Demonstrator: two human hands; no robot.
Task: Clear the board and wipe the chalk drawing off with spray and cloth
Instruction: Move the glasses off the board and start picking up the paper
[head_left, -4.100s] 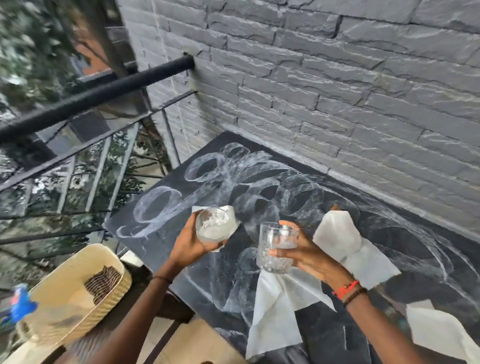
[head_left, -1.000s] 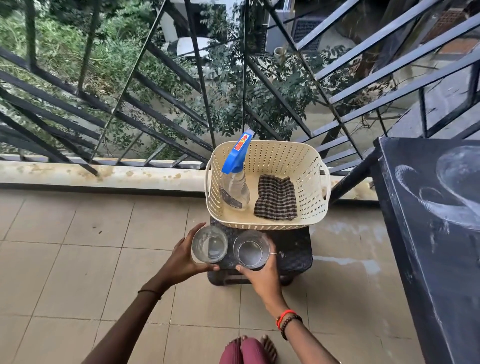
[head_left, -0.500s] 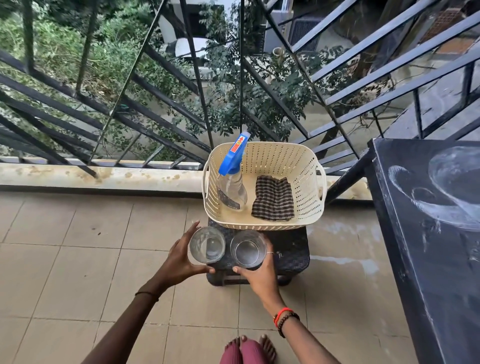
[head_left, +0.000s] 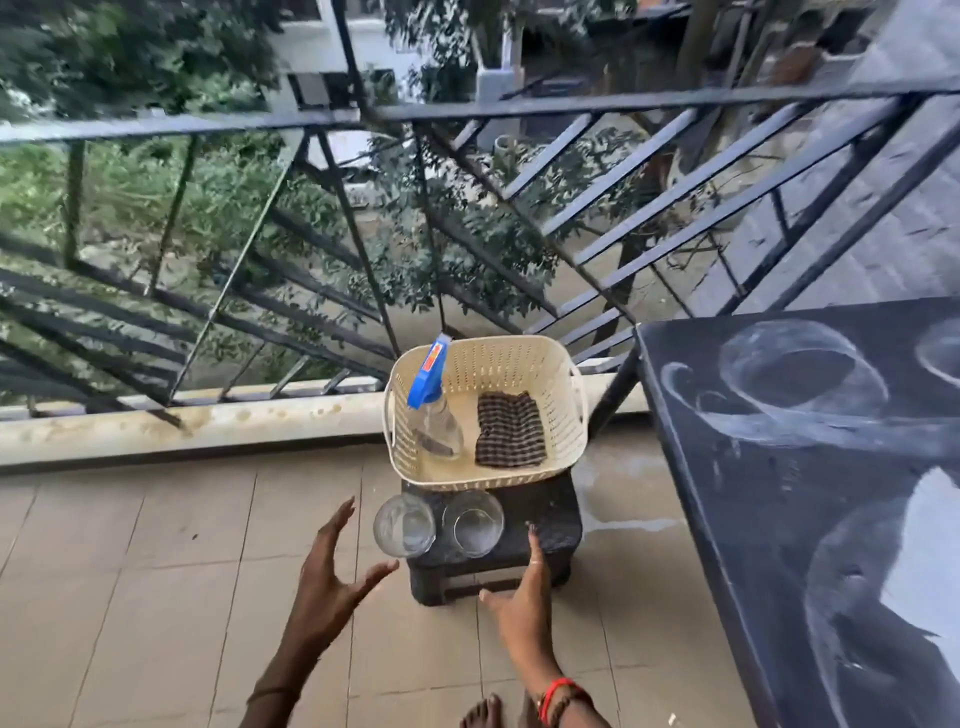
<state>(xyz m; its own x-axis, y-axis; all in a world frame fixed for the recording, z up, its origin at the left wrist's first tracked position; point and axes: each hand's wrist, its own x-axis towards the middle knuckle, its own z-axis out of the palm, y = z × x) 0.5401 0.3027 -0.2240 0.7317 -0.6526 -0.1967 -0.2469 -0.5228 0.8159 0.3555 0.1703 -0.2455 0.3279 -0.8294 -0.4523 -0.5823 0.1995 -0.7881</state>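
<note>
**Both hands free; two glasses on stool, spray and cloth in basket**

Hands. The left hand (head_left: 324, 587) is spread, its fingers straight and the thumb out, and it grips nothing. It is near the left glass (head_left: 404, 525) but apart from it. The right hand (head_left: 519, 608) is likewise spread and holds nothing. Its forefinger points up across the front of the stool (head_left: 540, 519); whether it touches cannot be told. Red and dark wristbands (head_left: 558, 696) show on the right wrist.

Glasses. Both are clear, upright and side by side on the front of the dark stool. The left glass is at the front left corner and the right glass (head_left: 472, 522) just beside it. They are close together, and contact between them cannot be told.

Basket. A cream perforated basket (head_left: 498, 364) sits on the back of the stool, just behind the glasses. Inside, a clear spray bottle (head_left: 436, 415) with a blue trigger head leans against the left wall. A dark checked cloth (head_left: 510, 430) lies flat in the right half.

Board. The black board (head_left: 779, 493) forms a surface at the right, well apart from the hands. The white chalk drawing (head_left: 800, 364) of loops and curves covers it. A white sheet (head_left: 930, 561) lies on it at the frame's edge, partly cut off.

Surroundings. There is a tiled floor (head_left: 156, 545), with a dark metal railing (head_left: 467, 109) behind the stool. A bare foot (head_left: 480, 714) shows at the bottom edge.
</note>
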